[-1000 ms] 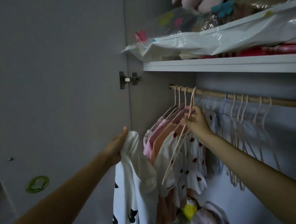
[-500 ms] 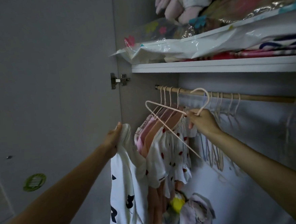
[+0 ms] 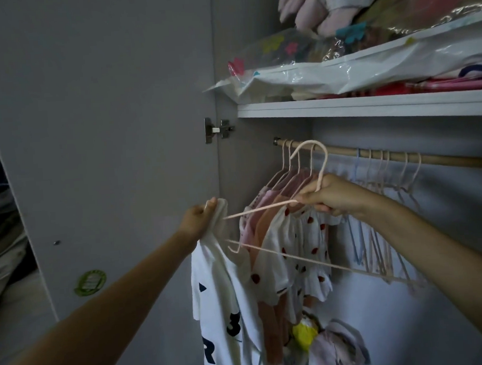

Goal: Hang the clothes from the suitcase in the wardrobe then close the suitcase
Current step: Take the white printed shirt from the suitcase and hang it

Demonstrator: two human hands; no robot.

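Right now the right hand [image 3: 325, 195] grips a thin pale-pink wire hanger [image 3: 307, 206] at its neck, hook up, clear of the wooden wardrobe rail [image 3: 446, 160] just above. To its left, the left hand [image 3: 198, 221] pinches the bunched top of a white T-shirt with black letters [image 3: 222, 303], the hanger's near arm reaching into it. Behind the hanger hang a white strawberry-print top [image 3: 304, 252] and pink garments [image 3: 267, 209]; empty hangers [image 3: 380, 229] sit further right.
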